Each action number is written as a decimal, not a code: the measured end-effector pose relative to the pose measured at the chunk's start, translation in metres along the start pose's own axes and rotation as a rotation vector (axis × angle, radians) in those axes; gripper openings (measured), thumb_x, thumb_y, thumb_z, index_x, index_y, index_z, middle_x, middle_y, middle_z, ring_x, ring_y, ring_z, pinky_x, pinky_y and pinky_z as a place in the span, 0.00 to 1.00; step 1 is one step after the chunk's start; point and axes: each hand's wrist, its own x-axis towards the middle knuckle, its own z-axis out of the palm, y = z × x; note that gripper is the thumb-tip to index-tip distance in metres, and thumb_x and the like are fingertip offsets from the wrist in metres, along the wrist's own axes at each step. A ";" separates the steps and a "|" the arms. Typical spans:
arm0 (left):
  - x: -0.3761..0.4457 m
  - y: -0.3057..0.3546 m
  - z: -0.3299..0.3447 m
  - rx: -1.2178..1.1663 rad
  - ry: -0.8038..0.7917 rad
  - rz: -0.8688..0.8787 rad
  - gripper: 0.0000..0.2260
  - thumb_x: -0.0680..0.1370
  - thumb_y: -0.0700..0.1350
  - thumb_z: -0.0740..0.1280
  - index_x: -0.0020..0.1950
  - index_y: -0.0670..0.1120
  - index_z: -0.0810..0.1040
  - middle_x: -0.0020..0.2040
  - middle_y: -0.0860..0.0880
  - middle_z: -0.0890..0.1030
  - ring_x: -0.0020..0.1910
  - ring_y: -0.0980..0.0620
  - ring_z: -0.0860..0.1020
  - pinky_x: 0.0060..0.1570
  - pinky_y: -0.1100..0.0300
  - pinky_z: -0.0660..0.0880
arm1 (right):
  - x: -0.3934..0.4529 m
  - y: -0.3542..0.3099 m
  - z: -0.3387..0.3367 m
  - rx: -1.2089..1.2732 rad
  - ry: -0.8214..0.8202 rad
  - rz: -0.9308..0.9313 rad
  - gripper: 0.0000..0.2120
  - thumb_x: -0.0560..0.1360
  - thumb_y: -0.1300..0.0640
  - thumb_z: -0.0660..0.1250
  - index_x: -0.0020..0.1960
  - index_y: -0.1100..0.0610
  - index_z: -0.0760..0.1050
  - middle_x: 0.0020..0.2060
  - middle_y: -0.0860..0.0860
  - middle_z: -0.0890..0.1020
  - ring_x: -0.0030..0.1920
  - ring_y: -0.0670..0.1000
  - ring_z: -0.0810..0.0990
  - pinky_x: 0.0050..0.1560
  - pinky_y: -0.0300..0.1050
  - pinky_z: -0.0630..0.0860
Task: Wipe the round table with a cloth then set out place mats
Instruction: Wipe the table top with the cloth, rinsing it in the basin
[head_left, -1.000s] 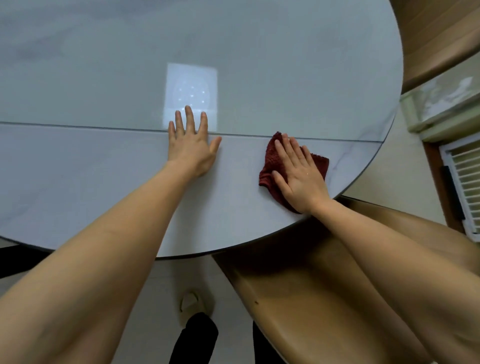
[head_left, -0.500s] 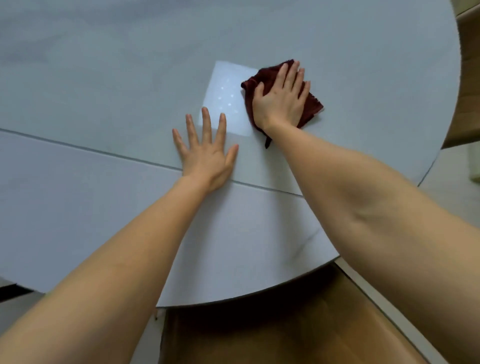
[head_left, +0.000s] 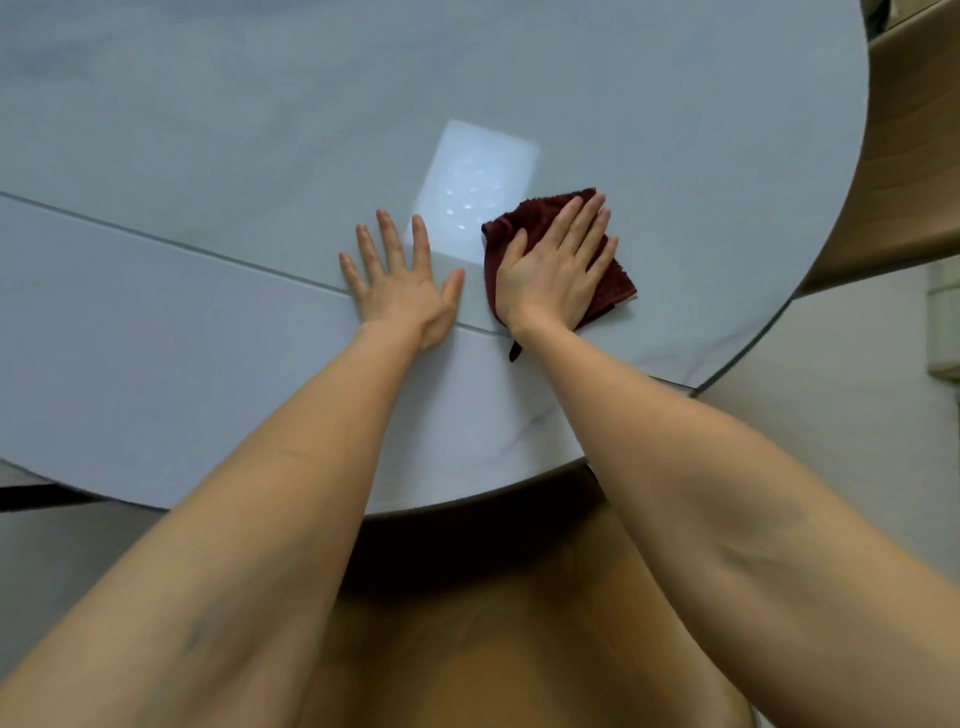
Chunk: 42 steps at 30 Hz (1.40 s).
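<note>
The left hand (head_left: 402, 291) is lying flat on the round table (head_left: 208, 338), fingers (head_left: 387, 236) straight and spread, grasping nothing. The right hand (head_left: 556, 270) is pressing palm-down on the dark red cloth (head_left: 610, 286), fingers straight and close together, not curled around it. The cloth is lying on the tabletop just right of the left hand, beside a bright rectangular reflection (head_left: 478, 182). A seam line (head_left: 156, 241) is crossing the tabletop under both hands.
</note>
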 end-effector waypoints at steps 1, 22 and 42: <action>-0.009 0.005 0.003 0.003 -0.004 0.020 0.33 0.81 0.62 0.45 0.78 0.49 0.35 0.77 0.42 0.33 0.75 0.38 0.34 0.71 0.39 0.34 | -0.011 0.010 -0.001 -0.002 -0.001 -0.016 0.34 0.81 0.45 0.48 0.78 0.63 0.43 0.78 0.59 0.45 0.78 0.56 0.43 0.77 0.55 0.39; -0.079 0.011 0.025 -0.196 0.169 0.263 0.22 0.84 0.51 0.50 0.78 0.50 0.58 0.79 0.45 0.49 0.78 0.44 0.43 0.73 0.43 0.37 | -0.023 0.135 -0.042 -0.173 -0.182 -0.951 0.32 0.77 0.44 0.45 0.80 0.49 0.46 0.79 0.49 0.47 0.78 0.49 0.44 0.77 0.48 0.42; 0.048 0.098 0.006 -0.092 0.229 -0.303 0.31 0.80 0.64 0.43 0.78 0.52 0.36 0.79 0.47 0.37 0.76 0.38 0.37 0.70 0.32 0.38 | 0.193 -0.115 -0.007 0.019 -0.110 -0.325 0.34 0.80 0.45 0.47 0.79 0.60 0.42 0.78 0.58 0.43 0.78 0.55 0.42 0.76 0.55 0.39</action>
